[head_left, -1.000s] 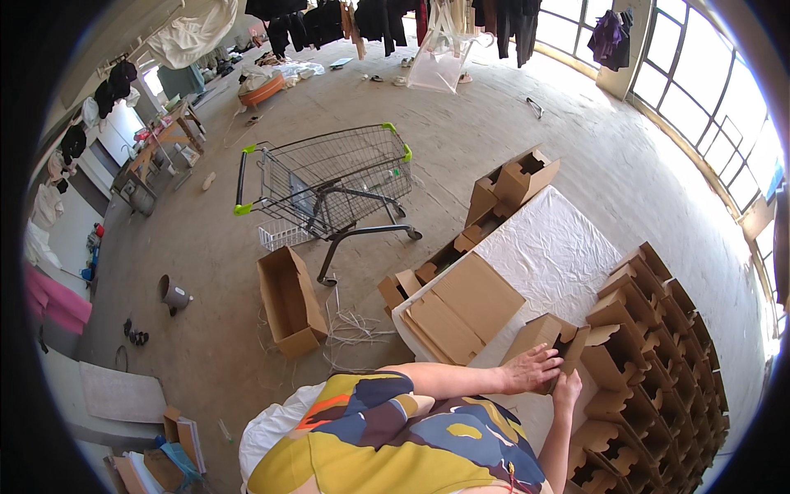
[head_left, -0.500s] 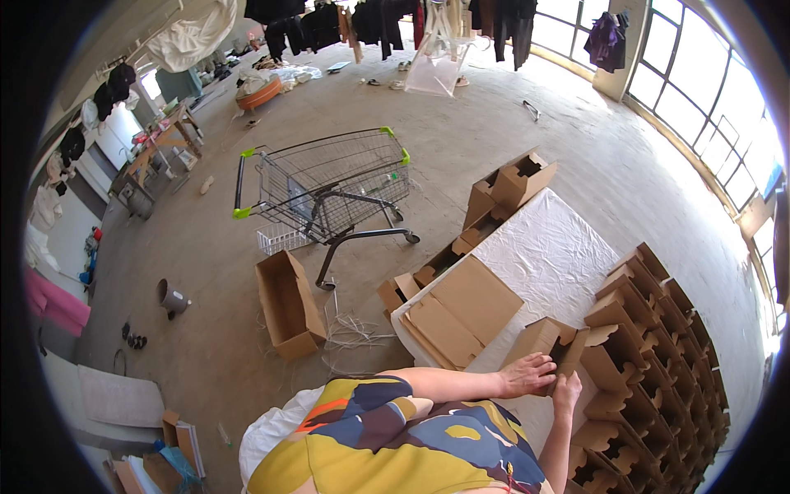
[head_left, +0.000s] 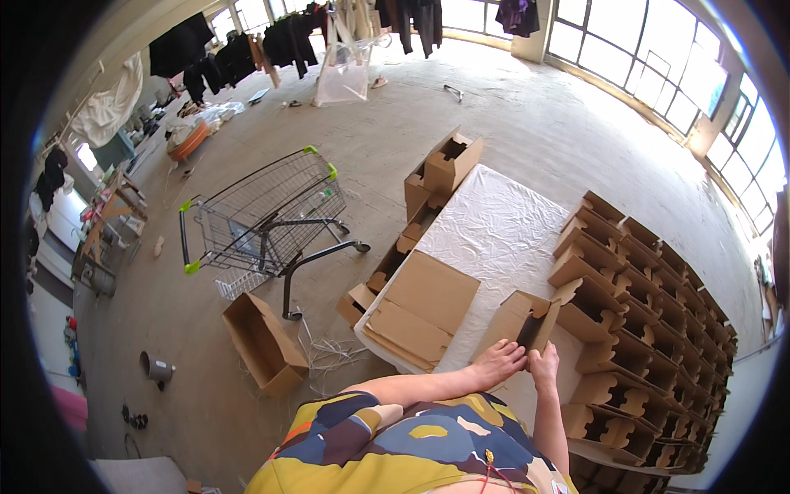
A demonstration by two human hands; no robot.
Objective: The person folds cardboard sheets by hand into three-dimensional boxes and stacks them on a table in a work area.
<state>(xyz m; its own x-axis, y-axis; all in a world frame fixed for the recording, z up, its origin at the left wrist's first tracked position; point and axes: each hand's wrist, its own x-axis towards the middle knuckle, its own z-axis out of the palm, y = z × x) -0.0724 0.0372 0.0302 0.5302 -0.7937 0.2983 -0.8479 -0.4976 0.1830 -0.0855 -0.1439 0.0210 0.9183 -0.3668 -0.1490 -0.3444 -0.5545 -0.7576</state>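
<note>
In front of me, a partly folded brown cardboard box stands on the white-covered table, its top open and a notched flap raised on its right side. My left hand grips the near edge, fingers close together at the opening. My right hand is closed on the near end of the right-hand flap, thumb up. The two hands are almost touching. Left of them lies a stack of flat cardboard sheets.
Stacked open cardboard boxes fill the right side. More boxes line the table's far left edge. On the floor stand a shopping cart, an open carton and a grey bucket, with white straps lying about. Clothes hang at the back.
My view has turned to the right, so the surroundings sit further left. Both hands stay at the box's near end; the left fingers have shifted slightly along its edge.
</note>
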